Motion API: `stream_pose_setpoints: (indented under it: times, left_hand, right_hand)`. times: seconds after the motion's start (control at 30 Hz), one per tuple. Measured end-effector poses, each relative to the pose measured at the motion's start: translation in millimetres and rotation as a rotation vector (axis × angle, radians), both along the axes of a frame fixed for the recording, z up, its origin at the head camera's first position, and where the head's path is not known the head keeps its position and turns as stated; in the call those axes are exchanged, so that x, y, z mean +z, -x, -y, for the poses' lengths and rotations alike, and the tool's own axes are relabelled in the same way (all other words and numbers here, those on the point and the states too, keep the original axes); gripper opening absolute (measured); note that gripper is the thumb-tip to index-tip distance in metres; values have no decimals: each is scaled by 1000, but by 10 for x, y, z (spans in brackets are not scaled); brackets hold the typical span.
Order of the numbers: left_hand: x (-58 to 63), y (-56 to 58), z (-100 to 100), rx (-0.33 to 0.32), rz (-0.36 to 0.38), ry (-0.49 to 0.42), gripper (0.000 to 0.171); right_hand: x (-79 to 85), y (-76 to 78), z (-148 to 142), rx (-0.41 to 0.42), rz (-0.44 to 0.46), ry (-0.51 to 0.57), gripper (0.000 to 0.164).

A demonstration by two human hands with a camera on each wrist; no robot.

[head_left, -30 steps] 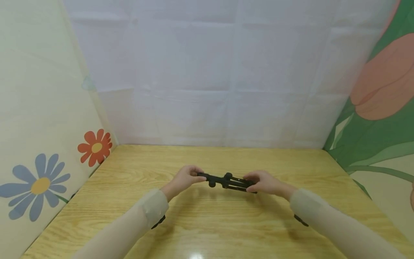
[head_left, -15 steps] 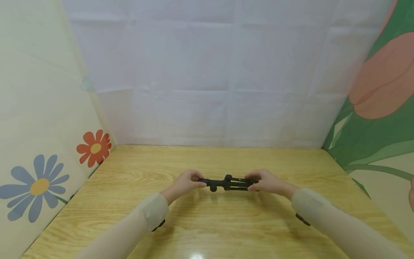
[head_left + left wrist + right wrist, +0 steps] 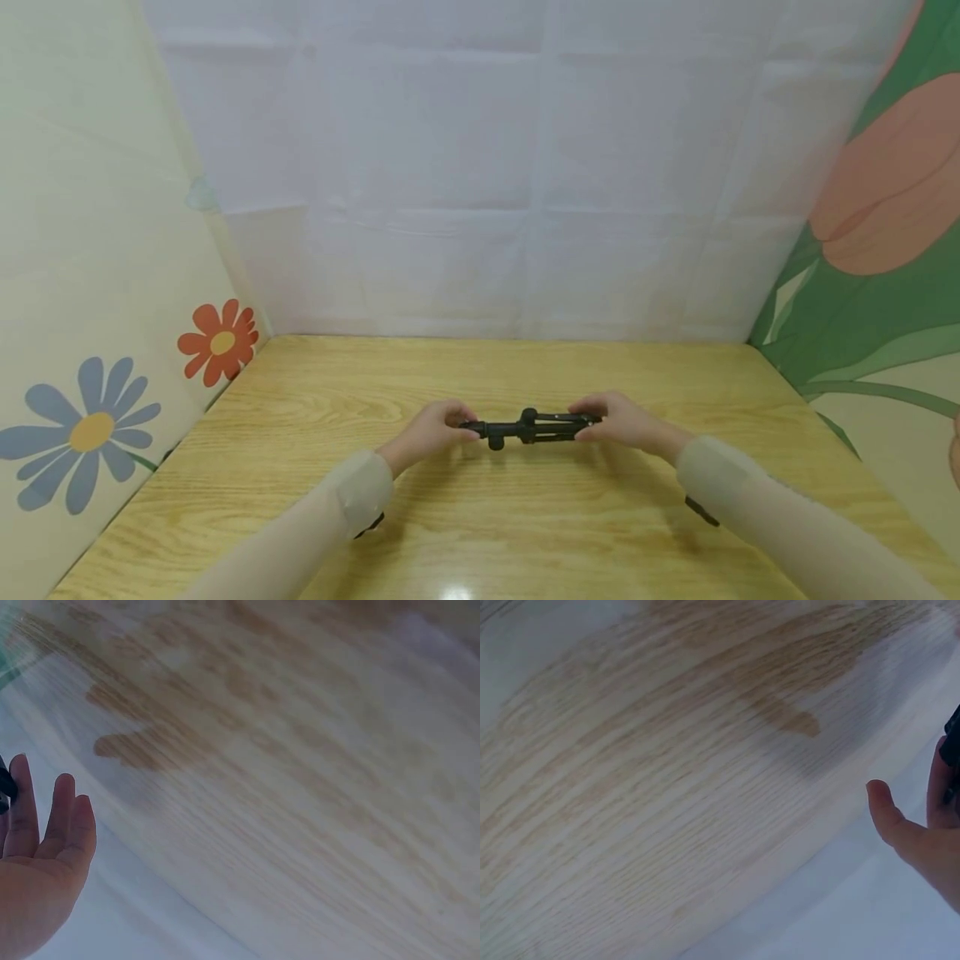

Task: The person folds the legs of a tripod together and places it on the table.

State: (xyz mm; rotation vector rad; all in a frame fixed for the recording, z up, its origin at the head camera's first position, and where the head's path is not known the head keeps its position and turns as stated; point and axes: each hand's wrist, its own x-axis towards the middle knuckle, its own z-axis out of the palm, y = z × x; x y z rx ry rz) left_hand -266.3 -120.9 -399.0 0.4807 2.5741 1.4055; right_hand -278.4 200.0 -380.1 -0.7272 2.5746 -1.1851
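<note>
A black folded mini tripod (image 3: pixel 513 428) lies crosswise between both hands, close over the wooden table. My left hand (image 3: pixel 433 433) pinches its narrow head end between thumb and fingers. At the other end my right hand (image 3: pixel 621 422) grips the tips of the folded legs (image 3: pixel 553 427). Round knobs stick out near the middle and toward the left end. In the left wrist view, the left hand (image 3: pixel 45 855) shows at the left edge with only a dark bit of the tripod (image 3: pixel 6 787). The right wrist view catches the right hand (image 3: pixel 919 840) beside the tripod's dark end (image 3: pixel 951 754).
Light wood tabletop (image 3: pixel 480 517) spreads under the hands. A white sheet (image 3: pixel 480 167) hangs behind it. Flower-printed panels stand at the left (image 3: pixel 97 250) and right (image 3: pixel 885 333) sides. A dark strap (image 3: pixel 701 511) shows under the right sleeve.
The tripod has gone from slanted to nearly level across the view. My left hand has come slightly nearer with its end, while the right hand has shifted a little; both keep their hold.
</note>
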Motion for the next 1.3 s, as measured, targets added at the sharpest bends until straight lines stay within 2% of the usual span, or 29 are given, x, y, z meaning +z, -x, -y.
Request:
stream_pose_setpoints:
  times: [0.47, 0.63, 1.3]
  left_hand:
    - [-79, 53, -31, 7, -26, 48, 17]
    - [-83, 52, -42, 7, -27, 64, 15]
    - [-119, 80, -71, -3, -90, 184, 13]
  right_hand:
    - [-116, 41, -6, -69, 48, 39, 51]
    - [-147, 41, 0, -63, 42, 51, 50]
    - [-244, 44, 27, -102, 35, -5, 42]
